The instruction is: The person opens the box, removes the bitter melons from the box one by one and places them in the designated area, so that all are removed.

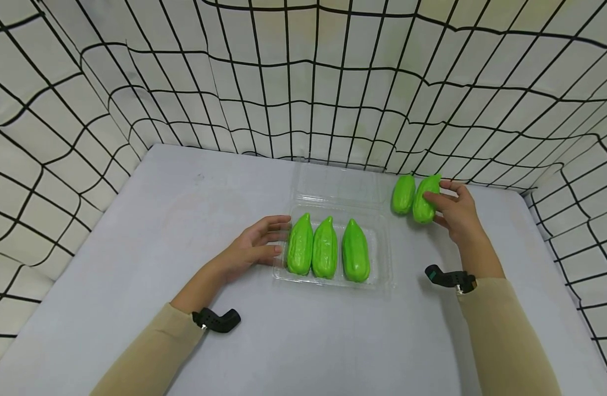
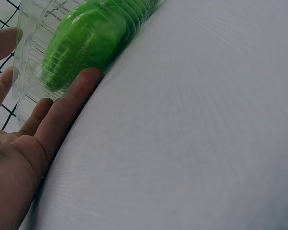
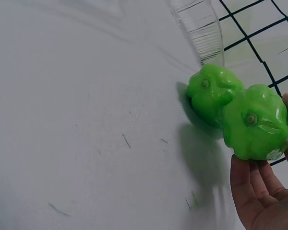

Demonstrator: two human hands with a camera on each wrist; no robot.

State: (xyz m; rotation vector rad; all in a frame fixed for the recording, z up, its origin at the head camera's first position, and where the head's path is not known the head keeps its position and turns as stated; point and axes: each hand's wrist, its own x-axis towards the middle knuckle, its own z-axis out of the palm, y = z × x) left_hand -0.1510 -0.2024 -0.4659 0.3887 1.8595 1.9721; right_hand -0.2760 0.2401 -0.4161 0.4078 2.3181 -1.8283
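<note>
A green vegetable (image 1: pixel 423 204) was pinched by the right hand (image 1: pixel 457 212), right of centre.
Mid-frame, a clear box (image 1: pixel 381 242) with three vegetables (image 1: pixel 325 250) was touched, it seemed, by the left hand (image 1: pixel 246 245), thumb held apart.

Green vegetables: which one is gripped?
The rightmost green vegetable in head view, pinched by the right hand; neither its neighbour outside the clear box nor the three inside is gripped.
</note>
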